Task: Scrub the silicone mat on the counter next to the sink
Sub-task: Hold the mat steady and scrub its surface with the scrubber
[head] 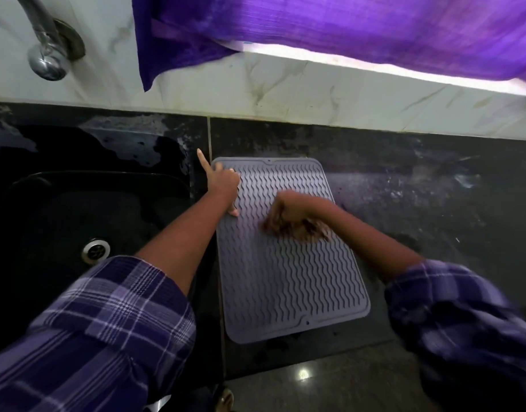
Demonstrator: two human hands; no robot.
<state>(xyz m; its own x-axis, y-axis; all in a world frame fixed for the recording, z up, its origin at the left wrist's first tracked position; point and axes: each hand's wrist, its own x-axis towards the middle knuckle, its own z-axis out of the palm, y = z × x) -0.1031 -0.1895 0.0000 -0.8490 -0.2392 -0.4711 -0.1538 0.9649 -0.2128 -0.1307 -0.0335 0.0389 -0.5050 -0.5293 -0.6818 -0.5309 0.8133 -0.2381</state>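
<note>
right hand (288,211): motion-blurred; grip can't be told
scrubber (297,228): blurred brown mass
tap (47,52): cut off at top edge

A dark speckled tabletop (404,185) fills the middle, a black sink (62,209) at left, pale marble wall (285,84) above, and a purple curtain (345,28) across the top.

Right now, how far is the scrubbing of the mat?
Done: the mat lies flat on the counter beside the sink. In hand: the left hand pins its far left corner while the right hand works a blurred brown scrubber across the upper half. Left: I cannot tell how much is clean; no foam shows anywhere.
</note>
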